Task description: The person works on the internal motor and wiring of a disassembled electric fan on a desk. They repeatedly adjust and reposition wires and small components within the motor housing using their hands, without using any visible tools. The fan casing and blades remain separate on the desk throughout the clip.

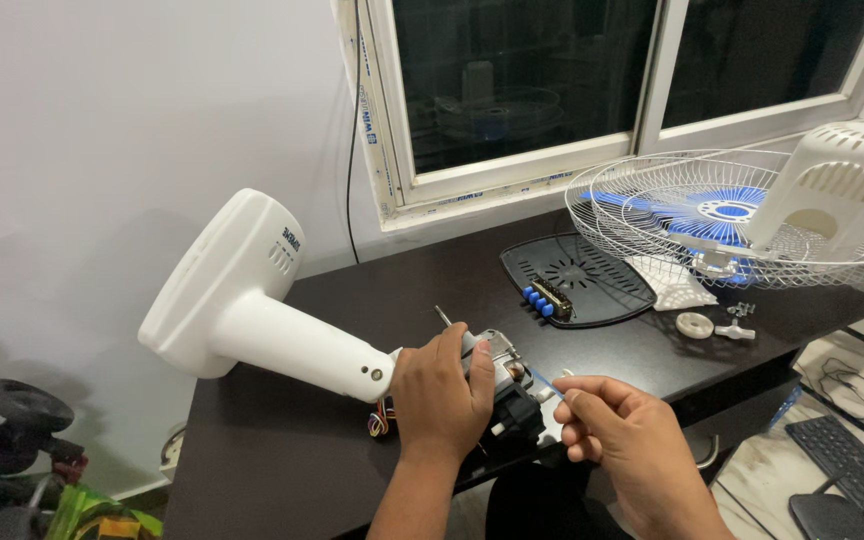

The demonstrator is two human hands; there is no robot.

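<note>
the white fan stand (252,310) lies tipped across the dark table (282,470) and could roll if the left hand (439,393), clamped over the motor (508,388) at the near edge, eases off. the right hand (620,432) pinches a thin blue tool (542,380), which could slip into the loose coloured wires (381,418).

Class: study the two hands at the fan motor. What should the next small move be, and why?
Probably bring the thin blue tool in the right hand down to the motor and work its tip in. The left hand already grips the motor at the end of the white stand, steadying it, while the tool's tip points at it, close above.
</note>
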